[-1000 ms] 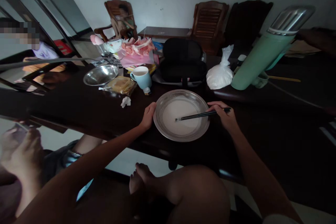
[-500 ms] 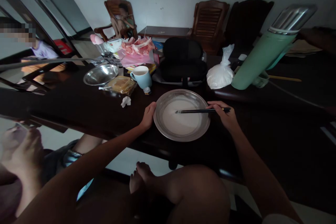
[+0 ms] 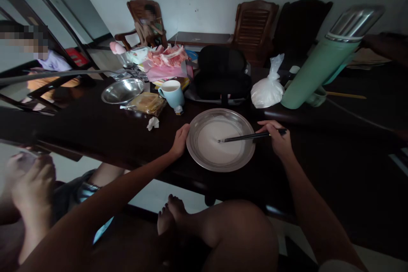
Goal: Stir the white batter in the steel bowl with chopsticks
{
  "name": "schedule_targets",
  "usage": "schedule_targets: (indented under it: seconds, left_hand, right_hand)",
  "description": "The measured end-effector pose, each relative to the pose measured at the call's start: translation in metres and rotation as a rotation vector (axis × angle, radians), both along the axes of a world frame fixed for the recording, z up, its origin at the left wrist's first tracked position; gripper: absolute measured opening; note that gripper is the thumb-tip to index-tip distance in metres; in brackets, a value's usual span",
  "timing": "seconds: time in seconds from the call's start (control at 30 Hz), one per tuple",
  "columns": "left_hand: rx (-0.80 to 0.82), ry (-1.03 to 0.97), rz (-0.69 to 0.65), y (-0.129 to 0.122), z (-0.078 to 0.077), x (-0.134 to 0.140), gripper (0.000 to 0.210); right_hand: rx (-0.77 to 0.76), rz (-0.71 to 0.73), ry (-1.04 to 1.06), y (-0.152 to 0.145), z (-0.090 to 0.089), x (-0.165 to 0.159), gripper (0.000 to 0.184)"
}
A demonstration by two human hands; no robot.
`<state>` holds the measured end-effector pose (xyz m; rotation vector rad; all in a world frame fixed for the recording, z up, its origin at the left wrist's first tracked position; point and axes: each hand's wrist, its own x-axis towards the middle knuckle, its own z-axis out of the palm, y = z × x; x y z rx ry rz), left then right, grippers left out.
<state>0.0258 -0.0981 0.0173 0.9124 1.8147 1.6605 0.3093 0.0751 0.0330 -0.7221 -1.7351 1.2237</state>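
Note:
A wide metal bowl (image 3: 196, 156) stands on the dark table, with a pale, milky mixture (image 3: 216, 148) inside it. My left hand (image 3: 181, 139) is closed on the bowl's left rim. In my right hand (image 3: 278, 137) I grip dark chopsticks (image 3: 245, 137), which reach across the right rim. Their pale tips dip into the mixture near the middle of the bowl. Beyond the bowl's right side sits a tied clear bag of white powder (image 3: 267, 92).
Behind the bowl are a light blue mug (image 3: 174, 94), a black open case (image 3: 223, 77) and packaged food (image 3: 146, 104). A metal dish (image 3: 123, 92) lies left. A tall green thermos (image 3: 318, 72) rises at right. Other people sit at left and by the wall.
My right hand has shifted slightly right and down. The chopstick tips have moved a little right and toward me in the mixture. My left hand stays on the rim.

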Motion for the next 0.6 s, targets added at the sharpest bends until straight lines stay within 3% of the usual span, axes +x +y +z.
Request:
schedule_targets:
  seconds: [0.2, 0.4, 0.6]
  left_hand:
    - [-0.008, -0.015, -0.001, -0.0011, 0.0002, 0.0001, 0.041]
    - [-0.007, -0.006, 0.0, 0.0, -0.0005, 0.0001, 0.044]
    - [-0.029, -0.017, 0.015, -0.0004, 0.0022, 0.0008, 0.045]
  right_hand:
    - [0.029, 0.086, -0.07, -0.0027, -0.0004, -0.0032, 0.034]
    - [0.016, -0.019, -0.008, 0.002, -0.0017, -0.0002, 0.036]
    - [0.04, 0.08, -0.078, -0.0013, 0.0008, -0.0015, 0.037]
